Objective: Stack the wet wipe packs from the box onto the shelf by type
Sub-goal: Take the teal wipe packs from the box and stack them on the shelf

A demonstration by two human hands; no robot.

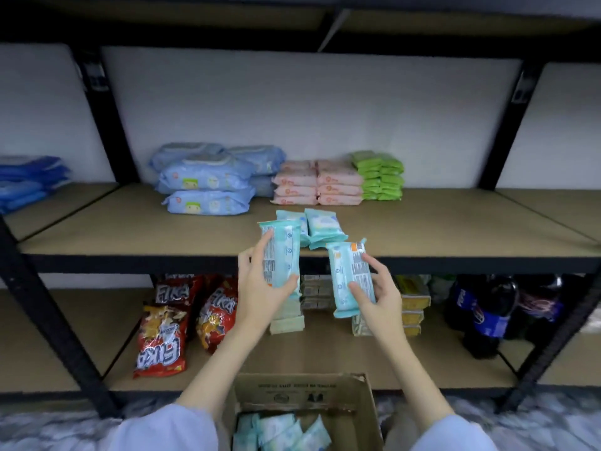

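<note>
Cardboard box (pixel 354 408), on the floor at the foot of the rack, flaps up: holds several teal wet wipe packs (pixel 279 432) lying loose and tilted against one another.

Left hand (pixel 260 284): curled round one teal pack (pixel 282 255), held upright, fingers along its left side and thumb at its lower right corner, in front of the shelf's front edge.

Right hand (pixel 377 294): grips a second teal pack (pixel 349 279), tilted, thumb on its face and fingers behind its right side, also just before the front edge.

Middle shelf (pixel 130 229), wooden board in a black frame. Near the front edge at centre: two teal packs already set down (pixel 320 231), side by side and touching. Along the back edge, left to right: light blue packs (pixel 208 183) in large stacks; pink packs (pixel 317 185) in two adjoining stacks; green packs (pixel 379 175) in two adjoining stacks.

Neighbouring bay, far left: dark blue packs (pixel 26 180), stacked.

Lower shelf (pixel 312 349): red snack bags (pixel 166 333) at left, small boxed goods (pixel 317 291) at centre behind the hands, yellow boxes (pixel 413 307) stacked, dark soda bottles (pixel 487 307) at right.
</note>
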